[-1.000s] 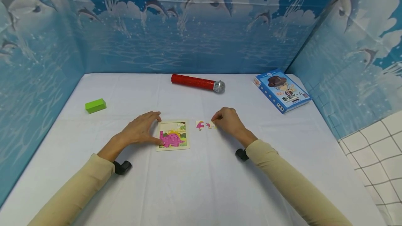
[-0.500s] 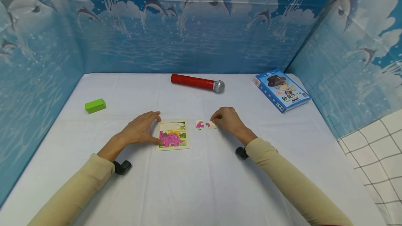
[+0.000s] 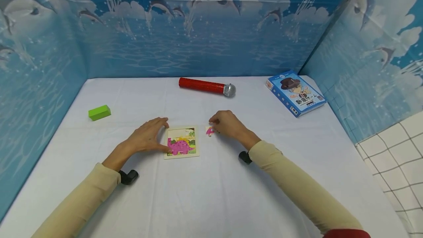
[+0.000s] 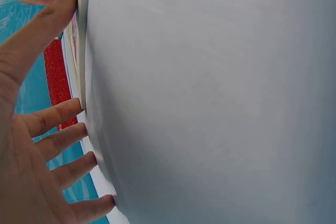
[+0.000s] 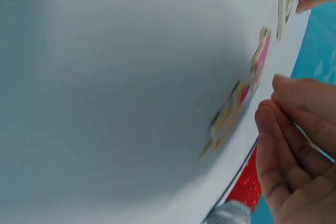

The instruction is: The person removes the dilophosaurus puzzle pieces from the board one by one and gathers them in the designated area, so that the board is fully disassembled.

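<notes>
Puzzle board (image 3: 197, 146) lies beside the left hand (image 3: 145, 137), whose spread thumb and fingers steady its edges. Near the loose pieces (image 3: 209, 131), the right hand (image 3: 229, 124) bunches its fingers, holding nothing visible; best pinch one piece squarely.

From afar I get head view high, facing forward-down over worktop (image 3: 198, 194); wrist views close, turned sideways, sharing red microphone (image 3: 202, 85): left's nine o'clock, right's five.
</notes>
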Tool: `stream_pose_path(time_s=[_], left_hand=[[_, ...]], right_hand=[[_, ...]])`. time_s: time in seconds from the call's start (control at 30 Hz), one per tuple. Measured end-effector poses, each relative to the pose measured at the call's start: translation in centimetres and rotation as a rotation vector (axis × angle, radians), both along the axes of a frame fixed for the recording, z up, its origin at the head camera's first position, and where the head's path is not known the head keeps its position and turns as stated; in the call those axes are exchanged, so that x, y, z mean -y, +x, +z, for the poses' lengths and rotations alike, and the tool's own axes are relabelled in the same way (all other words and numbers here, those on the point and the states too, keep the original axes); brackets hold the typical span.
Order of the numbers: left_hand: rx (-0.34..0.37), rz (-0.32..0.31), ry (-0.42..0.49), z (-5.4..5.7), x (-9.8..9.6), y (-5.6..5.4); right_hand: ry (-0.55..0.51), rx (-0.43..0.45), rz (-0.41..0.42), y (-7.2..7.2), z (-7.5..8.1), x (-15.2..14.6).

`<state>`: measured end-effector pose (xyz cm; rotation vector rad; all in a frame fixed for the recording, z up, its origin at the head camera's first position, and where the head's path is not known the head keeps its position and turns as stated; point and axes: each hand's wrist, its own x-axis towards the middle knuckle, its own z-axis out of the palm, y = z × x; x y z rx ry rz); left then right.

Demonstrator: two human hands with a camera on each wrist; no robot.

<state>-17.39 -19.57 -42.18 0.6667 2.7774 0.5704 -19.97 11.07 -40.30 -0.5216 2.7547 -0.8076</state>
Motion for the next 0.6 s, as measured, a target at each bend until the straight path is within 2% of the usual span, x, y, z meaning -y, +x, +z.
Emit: stream_pose_path(time_s=[0.33,0.6], left_hand=[[0.0,0.009,-0.005,-0.1,0.1,0.2],[-0.01,0.005,-0.004,0.0,0.1,0.2]], right_hand=[[-0.027,0.076,0.086,0.2,-0.2,3.6],[-0.015,0.079,0.163,0.3,-0.5,5.2]])
